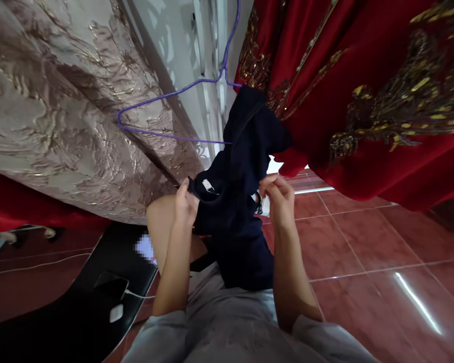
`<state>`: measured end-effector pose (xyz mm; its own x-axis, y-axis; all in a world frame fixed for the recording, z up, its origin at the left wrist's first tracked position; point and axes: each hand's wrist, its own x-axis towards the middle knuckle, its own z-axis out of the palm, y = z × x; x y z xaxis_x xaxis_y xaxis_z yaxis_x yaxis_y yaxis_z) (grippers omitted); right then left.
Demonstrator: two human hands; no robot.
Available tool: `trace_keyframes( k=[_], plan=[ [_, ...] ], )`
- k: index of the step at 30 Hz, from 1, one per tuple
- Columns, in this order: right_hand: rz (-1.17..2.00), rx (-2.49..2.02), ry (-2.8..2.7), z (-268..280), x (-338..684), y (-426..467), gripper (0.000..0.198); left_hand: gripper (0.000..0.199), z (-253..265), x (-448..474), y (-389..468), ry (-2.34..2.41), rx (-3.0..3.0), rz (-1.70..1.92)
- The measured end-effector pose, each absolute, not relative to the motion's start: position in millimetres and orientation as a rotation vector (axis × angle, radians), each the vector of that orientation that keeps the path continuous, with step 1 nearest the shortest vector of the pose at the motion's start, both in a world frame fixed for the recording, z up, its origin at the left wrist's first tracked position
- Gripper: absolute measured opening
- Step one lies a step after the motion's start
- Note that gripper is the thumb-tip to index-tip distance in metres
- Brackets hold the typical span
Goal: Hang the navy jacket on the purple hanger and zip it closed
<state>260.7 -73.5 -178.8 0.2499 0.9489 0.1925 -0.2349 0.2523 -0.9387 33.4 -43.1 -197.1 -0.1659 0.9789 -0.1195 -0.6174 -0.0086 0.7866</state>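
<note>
A dark navy garment (234, 201) with a white label inside its neck drapes over my lap and up onto a purple wire hanger (177, 91). The hanger's right shoulder is inside the garment, while its left arm sticks out bare. My left hand (186, 204) is closed on the garment's edge, left of the label. On the other side, my right hand (278, 194) pinches the garment's right edge between thumb and fingers. What the hanger's hook rests on is out of view.
Patterned beige fabric (60, 111) hangs at the left, red embroidered cloth (355, 91) at the right. A black surface (71, 302) on the lower left bears a phone (111, 286) on a white cable and a small white case (116, 313). Red tiles (348, 237) cover the floor.
</note>
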Motion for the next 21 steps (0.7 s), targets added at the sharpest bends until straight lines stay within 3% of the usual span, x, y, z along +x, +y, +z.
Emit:
trace_keyframes(
  k=[1, 4, 6, 8, 11, 14, 17, 21],
  plan=[
    [0.962, -0.955, -1.085, -173, 260, -76, 0.013, 0.015, -186, 40, -46, 0.824, 0.719, 1.524],
    [0.930, -0.888, -1.495, -154, 244, -81, 0.057, 0.013, -147, 58, -54, 0.763, 1.378, 1.352],
    [0.963, -0.830, -1.589, -147, 231, -81, 0.072, 0.010, -128, 66, -58, 0.757, 1.724, 1.266],
    [1.010, -0.878, -1.520, -147, 225, -80, 0.066, 0.010, -119, 69, -59, 0.756, 1.907, 1.296],
    [1.101, -1.053, -1.491, -155, 228, -82, 0.035, 0.016, -125, 67, -50, 0.741, 1.965, 1.357],
    [1.219, -1.059, -1.603, -160, 234, -89, 0.015, 0.040, -150, 68, -34, 0.657, 1.806, 1.212],
    [1.212, -1.029, -1.567, -155, 239, -97, 0.008, 0.060, -180, 78, -21, 0.614, 1.605, 1.025],
    [1.149, -0.995, -1.577, -132, 250, -102, 0.018, 0.031, -208, 84, -16, 0.708, 1.367, 1.093]
  ],
)
